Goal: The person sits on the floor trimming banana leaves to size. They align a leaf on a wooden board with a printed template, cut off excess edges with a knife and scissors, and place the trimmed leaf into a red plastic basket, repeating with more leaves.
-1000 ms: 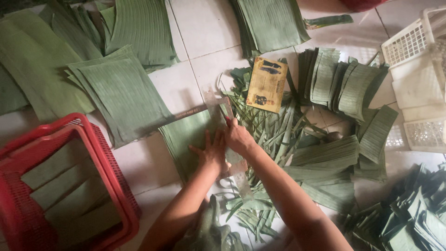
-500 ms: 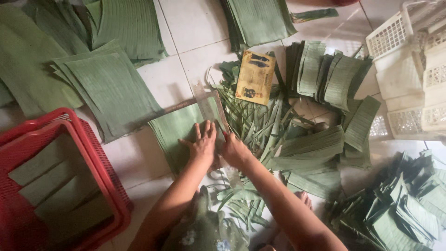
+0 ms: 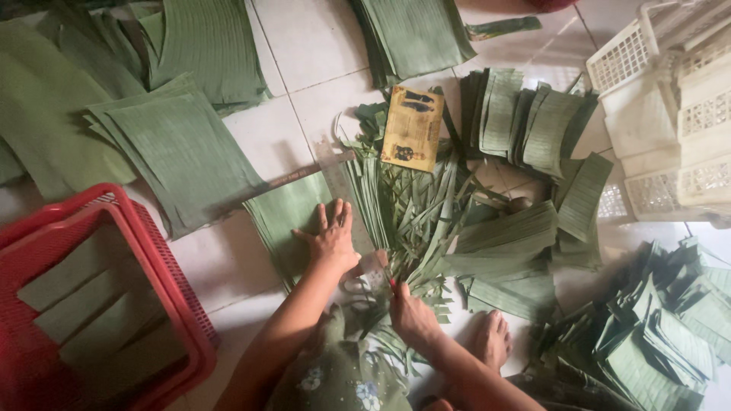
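The left hand [image 3: 333, 242] lies flat, fingers spread and holding nothing, pressing down on a rectangular stack of banana leaf [image 3: 293, 221] on the tiled floor [image 3: 228, 259]. A clear ruler [image 3: 346, 199] lies along the right edge of that stack, just beside the hand. The right hand [image 3: 411, 312] has drawn back toward the body, well below the ruler's far end; its grip is closed on something small with a red tip, probably a blade, though it is too small to tell.

Half a second ago both hands were together near the top of the leaf stack; now the right one sits low, at the near end of the ruler, which reads as a cut just run along the edge. The trimmed strips [image 3: 415, 221] pile up right of the ruler. A red basket [image 3: 164, 281] holding cut leaf pieces stands left of the stack.
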Demonstrator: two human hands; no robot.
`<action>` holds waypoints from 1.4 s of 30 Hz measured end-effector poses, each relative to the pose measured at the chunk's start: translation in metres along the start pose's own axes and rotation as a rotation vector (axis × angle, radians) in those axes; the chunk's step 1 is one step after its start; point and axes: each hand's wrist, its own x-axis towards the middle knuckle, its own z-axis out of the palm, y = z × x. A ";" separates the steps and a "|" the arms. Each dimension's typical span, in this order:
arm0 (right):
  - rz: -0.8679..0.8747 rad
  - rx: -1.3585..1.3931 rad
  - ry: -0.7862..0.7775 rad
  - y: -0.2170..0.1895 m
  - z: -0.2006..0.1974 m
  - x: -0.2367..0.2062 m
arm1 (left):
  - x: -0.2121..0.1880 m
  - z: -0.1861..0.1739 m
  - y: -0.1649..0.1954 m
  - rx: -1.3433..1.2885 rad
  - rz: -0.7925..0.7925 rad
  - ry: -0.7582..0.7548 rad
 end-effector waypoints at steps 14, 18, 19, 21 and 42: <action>-0.398 0.106 0.303 -0.067 -0.035 0.148 | 0.036 0.045 -0.011 0.221 0.059 0.379; -0.510 -0.311 0.171 -0.098 -0.044 0.206 | 0.035 0.041 -0.011 0.040 0.026 0.004; -0.500 -0.338 0.150 -0.103 -0.045 0.214 | 0.032 0.041 -0.011 0.048 0.032 0.018; -0.480 -0.392 0.109 -0.110 -0.047 0.223 | 0.030 0.040 -0.011 0.054 0.037 0.030; -0.283 -0.049 0.172 0.022 -0.017 0.009 | 0.013 0.015 -0.004 -0.044 0.025 0.012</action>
